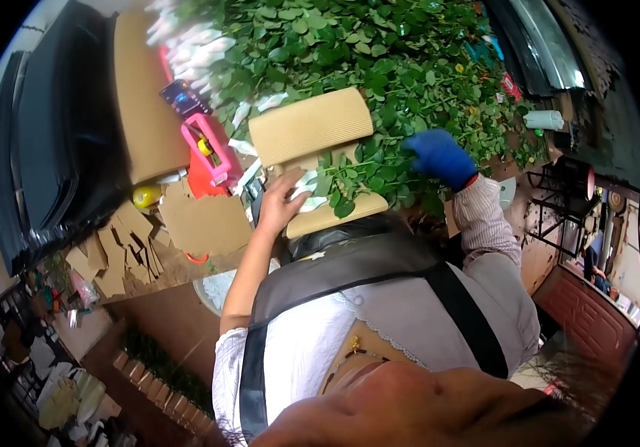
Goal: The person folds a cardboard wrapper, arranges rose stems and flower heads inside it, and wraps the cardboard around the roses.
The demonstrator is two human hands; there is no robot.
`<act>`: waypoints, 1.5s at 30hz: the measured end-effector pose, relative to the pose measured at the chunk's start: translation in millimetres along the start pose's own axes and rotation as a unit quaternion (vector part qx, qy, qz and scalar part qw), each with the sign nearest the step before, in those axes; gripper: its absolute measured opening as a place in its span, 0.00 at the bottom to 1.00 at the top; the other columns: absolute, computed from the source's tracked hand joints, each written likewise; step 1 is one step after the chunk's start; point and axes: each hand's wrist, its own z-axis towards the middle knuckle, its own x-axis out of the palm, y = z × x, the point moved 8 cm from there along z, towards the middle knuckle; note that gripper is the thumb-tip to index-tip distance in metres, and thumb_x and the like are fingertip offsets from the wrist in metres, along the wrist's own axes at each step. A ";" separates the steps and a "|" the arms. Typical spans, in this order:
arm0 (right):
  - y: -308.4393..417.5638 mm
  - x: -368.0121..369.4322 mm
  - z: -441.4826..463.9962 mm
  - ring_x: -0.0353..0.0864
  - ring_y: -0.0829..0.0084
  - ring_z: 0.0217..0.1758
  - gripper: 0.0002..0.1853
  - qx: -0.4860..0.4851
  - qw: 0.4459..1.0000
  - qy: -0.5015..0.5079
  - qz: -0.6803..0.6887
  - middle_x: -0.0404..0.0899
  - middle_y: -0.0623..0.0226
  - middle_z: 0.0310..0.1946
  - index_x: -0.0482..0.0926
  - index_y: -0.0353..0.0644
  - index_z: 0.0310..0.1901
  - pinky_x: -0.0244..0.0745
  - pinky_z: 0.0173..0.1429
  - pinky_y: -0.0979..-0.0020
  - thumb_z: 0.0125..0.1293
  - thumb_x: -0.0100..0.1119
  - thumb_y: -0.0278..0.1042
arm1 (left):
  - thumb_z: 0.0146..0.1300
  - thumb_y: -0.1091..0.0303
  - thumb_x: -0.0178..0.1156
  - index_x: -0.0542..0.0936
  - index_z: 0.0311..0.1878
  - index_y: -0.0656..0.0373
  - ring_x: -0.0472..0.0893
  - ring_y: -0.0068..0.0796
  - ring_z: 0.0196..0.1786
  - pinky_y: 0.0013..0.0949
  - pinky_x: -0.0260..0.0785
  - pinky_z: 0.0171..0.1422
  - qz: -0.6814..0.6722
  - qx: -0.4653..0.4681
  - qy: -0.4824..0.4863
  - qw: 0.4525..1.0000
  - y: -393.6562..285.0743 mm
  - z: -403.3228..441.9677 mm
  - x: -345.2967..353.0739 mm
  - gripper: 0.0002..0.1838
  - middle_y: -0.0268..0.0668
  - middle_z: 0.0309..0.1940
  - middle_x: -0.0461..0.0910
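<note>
A sheet of corrugated cardboard [312, 127] lies at the table's front edge, its near part [338, 214] close to my body. On it rest leafy green stems [357, 177] with white-wrapped heads [307, 192] at their left end. My left hand [284, 200], bare, lies against these white heads with its fingers on them. My right hand [443, 158], in a blue glove, is at the right of the stems, over the leaves; its fingertips are hard to make out. Behind the cardboard spreads a large pile of leafy stems [320, 56].
A pink tape dispenser [208, 149] and a phone [183, 98] lie left of the cardboard. Cardboard pieces [204, 223] and a yellow tape roll [146, 196] are nearer left. Stacked dark sheets [67, 127] stand far left. A pale roll [543, 120] is at right.
</note>
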 end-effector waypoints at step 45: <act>-9.2 -1.1 47.3 0.85 0.53 0.48 0.17 0.093 0.985 0.077 0.123 0.86 0.55 0.46 0.84 0.53 0.54 0.80 0.54 0.55 0.65 0.57 0.46 | 0.56 0.68 0.73 0.80 0.57 0.58 0.81 0.47 0.50 0.40 0.75 0.54 0.009 -0.006 -0.090 0.996 2.1 8.4 -6.5 0.24 0.47 0.52 0.78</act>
